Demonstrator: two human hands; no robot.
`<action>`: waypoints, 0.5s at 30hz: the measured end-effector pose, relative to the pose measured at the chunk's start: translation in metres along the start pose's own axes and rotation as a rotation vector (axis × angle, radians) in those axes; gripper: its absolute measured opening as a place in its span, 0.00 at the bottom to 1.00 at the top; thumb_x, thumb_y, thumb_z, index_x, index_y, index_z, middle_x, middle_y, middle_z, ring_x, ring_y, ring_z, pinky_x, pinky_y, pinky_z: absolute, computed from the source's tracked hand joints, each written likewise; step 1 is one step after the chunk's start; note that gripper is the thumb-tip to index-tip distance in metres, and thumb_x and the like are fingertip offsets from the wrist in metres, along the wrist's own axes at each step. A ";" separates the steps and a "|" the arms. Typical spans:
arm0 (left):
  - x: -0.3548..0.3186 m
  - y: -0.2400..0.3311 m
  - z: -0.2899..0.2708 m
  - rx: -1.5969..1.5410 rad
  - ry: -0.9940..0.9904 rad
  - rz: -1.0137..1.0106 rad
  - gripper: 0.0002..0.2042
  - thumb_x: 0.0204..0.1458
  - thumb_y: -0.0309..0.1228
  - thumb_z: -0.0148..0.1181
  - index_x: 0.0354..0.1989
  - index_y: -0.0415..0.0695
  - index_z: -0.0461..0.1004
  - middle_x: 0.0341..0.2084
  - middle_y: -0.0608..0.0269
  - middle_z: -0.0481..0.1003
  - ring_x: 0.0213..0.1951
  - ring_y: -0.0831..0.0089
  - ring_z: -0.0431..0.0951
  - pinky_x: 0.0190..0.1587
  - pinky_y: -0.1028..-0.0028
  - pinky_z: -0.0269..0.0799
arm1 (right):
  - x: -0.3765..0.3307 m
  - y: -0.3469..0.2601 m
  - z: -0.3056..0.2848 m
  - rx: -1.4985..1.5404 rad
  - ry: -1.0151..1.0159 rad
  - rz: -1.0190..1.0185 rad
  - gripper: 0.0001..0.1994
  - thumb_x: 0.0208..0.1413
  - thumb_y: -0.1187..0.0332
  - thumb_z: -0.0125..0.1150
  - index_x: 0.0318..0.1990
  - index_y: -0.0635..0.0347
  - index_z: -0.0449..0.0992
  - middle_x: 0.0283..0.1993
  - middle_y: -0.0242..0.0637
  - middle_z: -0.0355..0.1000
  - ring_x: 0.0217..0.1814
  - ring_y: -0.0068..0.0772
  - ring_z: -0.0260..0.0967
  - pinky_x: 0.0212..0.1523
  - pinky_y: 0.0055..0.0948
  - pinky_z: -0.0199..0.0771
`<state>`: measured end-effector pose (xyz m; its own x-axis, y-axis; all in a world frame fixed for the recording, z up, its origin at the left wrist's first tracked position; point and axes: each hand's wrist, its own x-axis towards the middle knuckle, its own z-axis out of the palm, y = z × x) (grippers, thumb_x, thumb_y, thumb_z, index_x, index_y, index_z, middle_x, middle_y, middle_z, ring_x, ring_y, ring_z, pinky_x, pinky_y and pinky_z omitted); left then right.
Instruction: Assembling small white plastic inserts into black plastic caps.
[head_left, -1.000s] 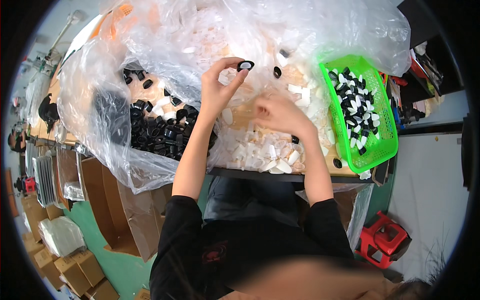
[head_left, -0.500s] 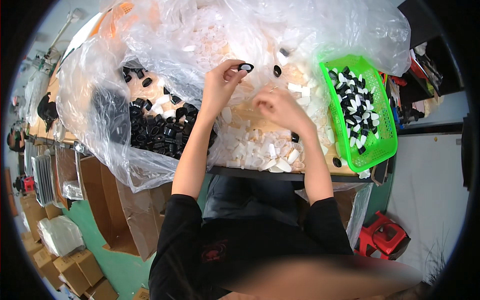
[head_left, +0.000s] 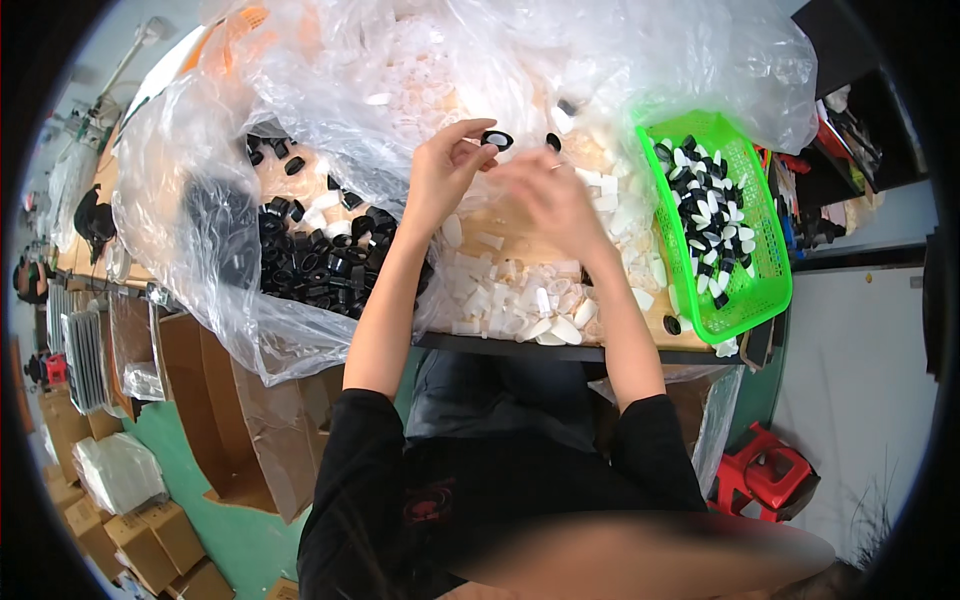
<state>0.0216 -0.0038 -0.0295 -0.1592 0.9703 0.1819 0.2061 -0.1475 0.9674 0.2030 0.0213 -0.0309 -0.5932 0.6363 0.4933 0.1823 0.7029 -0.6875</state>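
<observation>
My left hand (head_left: pixel 450 168) pinches a small oval black ring with a white middle (head_left: pixel 497 140) above the table. Close by on its right, my right hand (head_left: pixel 553 200) is smeared by motion, so its grip cannot be made out. Under and in front of the hands spreads a heap of white and translucent plastic pieces (head_left: pixel 530 300). To the left, a pile of black plastic rings (head_left: pixel 315 262) lies on clear plastic sheeting. A green basket (head_left: pixel 775 270) on the right holds many black and white joined pieces (head_left: pixel 708 215).
Crumpled clear plastic bags (head_left: pixel 600 55) cover the table's far side. A lone black ring (head_left: pixel 672 325) lies near the front edge. Open cardboard boxes (head_left: pixel 255 420) stand below at left, and a red stool (head_left: pixel 768 470) is on the floor at right.
My right hand has moved up and left, nearer the piece in my left hand. The left hand keeps its pinch with the oval ring turned slightly.
</observation>
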 end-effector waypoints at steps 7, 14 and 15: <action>-0.002 -0.002 0.008 -0.187 -0.152 -0.012 0.12 0.57 0.21 0.58 0.50 0.35 0.74 0.32 0.60 0.80 0.38 0.77 0.81 0.44 0.78 0.76 | 0.002 0.007 -0.009 0.040 0.398 0.041 0.08 0.50 0.80 0.65 0.38 0.61 0.80 0.42 0.37 0.77 0.42 0.33 0.75 0.42 0.27 0.76; -0.007 0.003 0.014 -0.266 -0.167 0.013 0.10 0.59 0.22 0.57 0.47 0.33 0.75 0.37 0.59 0.79 0.41 0.75 0.79 0.46 0.76 0.75 | 0.003 0.005 -0.004 -0.063 0.338 -0.021 0.05 0.50 0.77 0.67 0.35 0.61 0.79 0.40 0.37 0.77 0.43 0.28 0.74 0.42 0.25 0.74; -0.007 0.001 0.015 -0.263 -0.139 0.023 0.10 0.59 0.22 0.57 0.47 0.33 0.75 0.38 0.59 0.79 0.41 0.75 0.79 0.46 0.76 0.75 | 0.004 0.004 -0.003 0.114 0.320 0.078 0.05 0.51 0.75 0.67 0.35 0.61 0.79 0.39 0.36 0.76 0.42 0.29 0.74 0.41 0.26 0.74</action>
<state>0.0377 -0.0078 -0.0321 -0.0199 0.9804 0.1961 -0.0517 -0.1969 0.9791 0.2039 0.0278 -0.0302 -0.3017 0.7671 0.5662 0.1179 0.6193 -0.7762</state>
